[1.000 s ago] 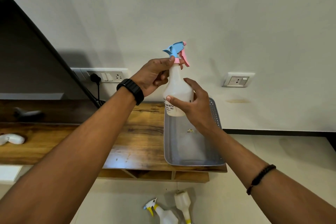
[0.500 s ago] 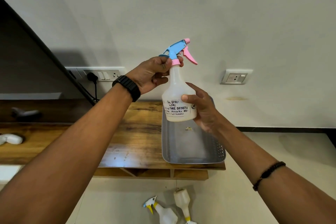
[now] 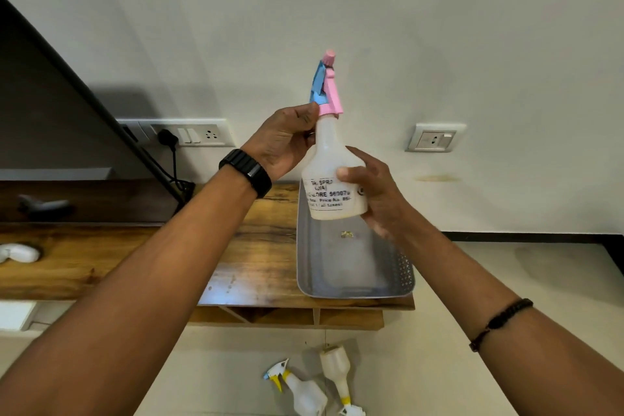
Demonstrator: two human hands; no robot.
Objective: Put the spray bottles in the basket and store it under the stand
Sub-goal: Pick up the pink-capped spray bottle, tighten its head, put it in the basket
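White spray bottle held upright over grey basket on wooden table: left hand pinching neck, right hand wrapped round body.

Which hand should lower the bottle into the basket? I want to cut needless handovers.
Probably the right hand: it wraps the body of the spray bottle directly above the grey basket. The left hand only pinches the neck under the pink and blue trigger head.
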